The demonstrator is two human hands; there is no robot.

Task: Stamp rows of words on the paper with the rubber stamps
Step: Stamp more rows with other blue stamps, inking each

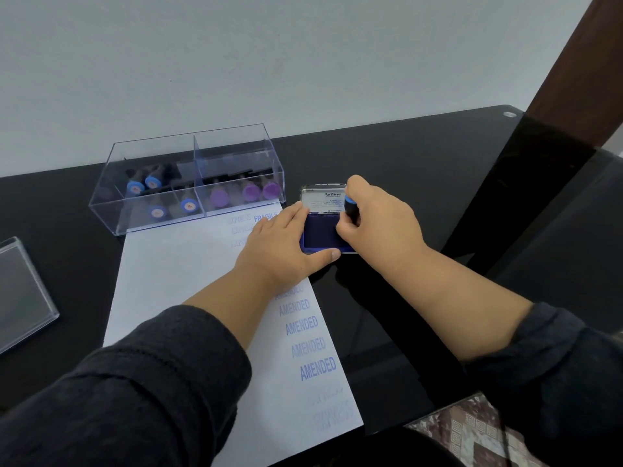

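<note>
A glossy black glass table [421, 156] fills the lower scene, its far edge against a plain pale grey wall [269, 55]. A dark brown wooden post [569, 72] slants up from the table's far right corner, mirrored in the glass. Below the table's near right edge shows patterned brown-and-cream floor [472, 429]. Soft, even light falls on the table.

Head view, looking down, close overhead

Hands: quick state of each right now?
Left hand: open, fingers flat, steadying the ink pad.
Right hand: grips a blue-capped stamp, pressing it on the ink pad.
</note>
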